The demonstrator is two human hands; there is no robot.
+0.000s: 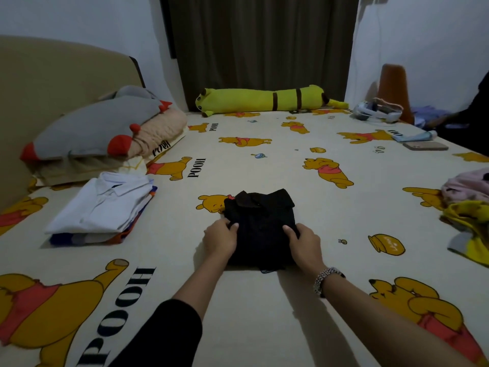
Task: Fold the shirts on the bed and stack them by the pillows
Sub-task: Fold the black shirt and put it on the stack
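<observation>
A black collared shirt [260,221], folded into a compact rectangle, lies in the middle of the bed [264,300]. My left hand [221,238] grips its left edge, thumb on top. My right hand [304,243] grips its right edge the same way; a metal watch sits on that wrist. To the left, a stack of folded shirts [102,207] with a white collared shirt on top rests beside the pillows [105,133].
A long yellow plush [264,99] lies along the far edge under a dark curtain. Unfolded pink and yellow clothes [468,207] are piled at the right edge. A phone [426,146], a tube and a white device sit at the far right.
</observation>
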